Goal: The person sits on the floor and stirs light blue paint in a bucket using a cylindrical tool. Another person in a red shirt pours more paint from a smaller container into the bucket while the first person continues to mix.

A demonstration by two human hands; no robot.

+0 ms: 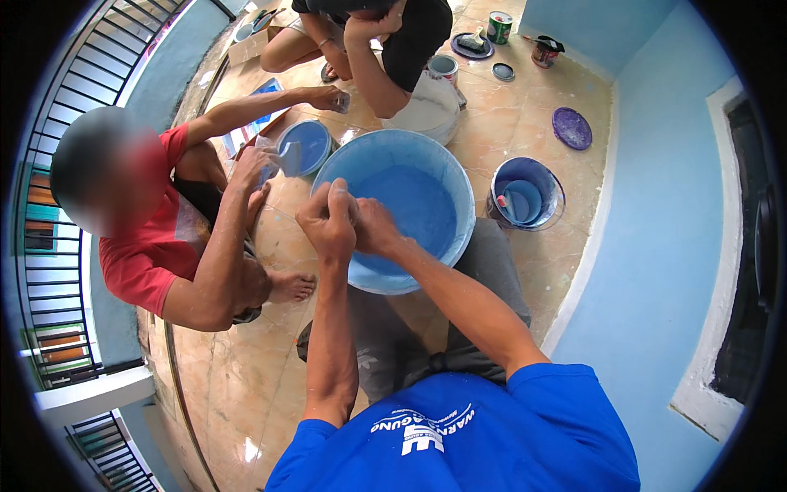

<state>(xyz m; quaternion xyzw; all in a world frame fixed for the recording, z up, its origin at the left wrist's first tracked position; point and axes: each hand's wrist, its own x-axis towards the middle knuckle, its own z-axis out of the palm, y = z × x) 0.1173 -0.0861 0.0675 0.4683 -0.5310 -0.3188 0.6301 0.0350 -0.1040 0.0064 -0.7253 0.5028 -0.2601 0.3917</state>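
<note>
Left hand (326, 221) and right hand (373, 225), fingers clenched together on something too small to identify, meet above the near rim of the large blue paint bucket (459, 189). A smaller blue pail (548, 176) stands just right of the bucket.

The big blue bucket (393, 205) is blocking my front, a co-worker's arm (225, 238) is crowding my left; floor (566, 262) at right is lying open.

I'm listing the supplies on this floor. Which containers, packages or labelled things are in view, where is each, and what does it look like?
Large bucket: centre, under both hands, round, pale blue, blue paint inside.
Small bucket: right of it, dark blue.
Labelled can: top, green and white.
Second can: near the blue wall, reddish label.
Purple lid: flat on the tiles.
Cardboard box: top left, brown.
No screens or signs.
</note>
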